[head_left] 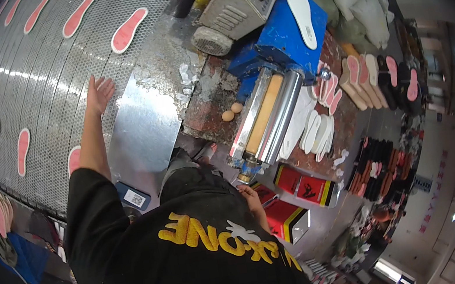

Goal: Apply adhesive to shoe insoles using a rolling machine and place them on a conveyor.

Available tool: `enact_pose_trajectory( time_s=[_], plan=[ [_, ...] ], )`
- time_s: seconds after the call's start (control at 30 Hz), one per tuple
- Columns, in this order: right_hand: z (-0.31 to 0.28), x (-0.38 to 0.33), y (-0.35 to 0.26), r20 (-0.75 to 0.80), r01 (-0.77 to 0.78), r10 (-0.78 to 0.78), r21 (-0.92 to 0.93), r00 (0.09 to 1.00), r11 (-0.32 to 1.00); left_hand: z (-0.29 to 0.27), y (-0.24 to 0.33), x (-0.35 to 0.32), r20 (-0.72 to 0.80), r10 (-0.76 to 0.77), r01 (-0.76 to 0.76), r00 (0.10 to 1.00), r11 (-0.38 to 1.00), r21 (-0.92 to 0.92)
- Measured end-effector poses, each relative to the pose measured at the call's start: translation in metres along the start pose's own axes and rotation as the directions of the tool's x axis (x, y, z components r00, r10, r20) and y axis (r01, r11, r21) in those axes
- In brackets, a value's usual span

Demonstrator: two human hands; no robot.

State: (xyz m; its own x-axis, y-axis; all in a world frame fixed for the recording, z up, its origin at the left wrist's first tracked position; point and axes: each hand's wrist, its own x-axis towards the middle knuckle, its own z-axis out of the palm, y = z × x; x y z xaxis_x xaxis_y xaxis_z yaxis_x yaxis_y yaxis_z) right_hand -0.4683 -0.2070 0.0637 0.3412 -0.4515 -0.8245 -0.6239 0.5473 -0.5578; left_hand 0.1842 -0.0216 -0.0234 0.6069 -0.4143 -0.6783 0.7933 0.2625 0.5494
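My left hand (99,95) is held over the wire-mesh conveyor (57,103), palm up and fingers stretched, with nothing in it. Ahead of it lies a pink insole with a white edge (130,31); another pink insole (73,160) is partly hidden by my left forearm. More such insoles lie in rows across the mesh. Low beside my body, my right hand (254,201) hangs with loosely bent fingers, and I see nothing in it. It is nearest the lower end of a machine with a shiny metal roller (279,116) and red-and-yellow boxes (286,218).
A blue machine housing (288,33) carries a white insole (301,16) and adjoins a grey motor box (239,5). Two brown egg-like balls (228,116) sit beside the roller. White insoles (317,133) are piled to its right. A metal sheet (142,119) borders the mesh.
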Motion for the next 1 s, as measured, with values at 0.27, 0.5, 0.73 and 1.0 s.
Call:
enact_pose_trajectory(
  time_s=[0.27,0.5,0.73,1.0],
  plan=[
    [-0.049,0.03,-0.007,-0.273,0.099,-0.13,-0.125,0.953,0.987,0.02,-0.079,-0.048,0.137,-0.147,0.136,0.98,0.987,0.089],
    [-0.139,0.096,-0.082,-0.577,0.267,-0.587,-0.546,0.568,0.794,0.057,-0.171,-0.139,0.154,-0.118,0.017,0.981,0.845,0.534],
    [-0.159,0.122,-0.139,-0.63,-0.187,-0.32,-0.604,0.708,0.775,0.078,-0.219,-0.221,-0.013,-0.144,0.12,0.989,0.765,0.633],
    [-0.182,0.124,-0.125,-0.62,0.163,-0.611,-0.623,0.493,0.765,0.103,-0.193,-0.231,-0.039,-0.068,0.073,0.997,0.624,0.778]
  ],
)
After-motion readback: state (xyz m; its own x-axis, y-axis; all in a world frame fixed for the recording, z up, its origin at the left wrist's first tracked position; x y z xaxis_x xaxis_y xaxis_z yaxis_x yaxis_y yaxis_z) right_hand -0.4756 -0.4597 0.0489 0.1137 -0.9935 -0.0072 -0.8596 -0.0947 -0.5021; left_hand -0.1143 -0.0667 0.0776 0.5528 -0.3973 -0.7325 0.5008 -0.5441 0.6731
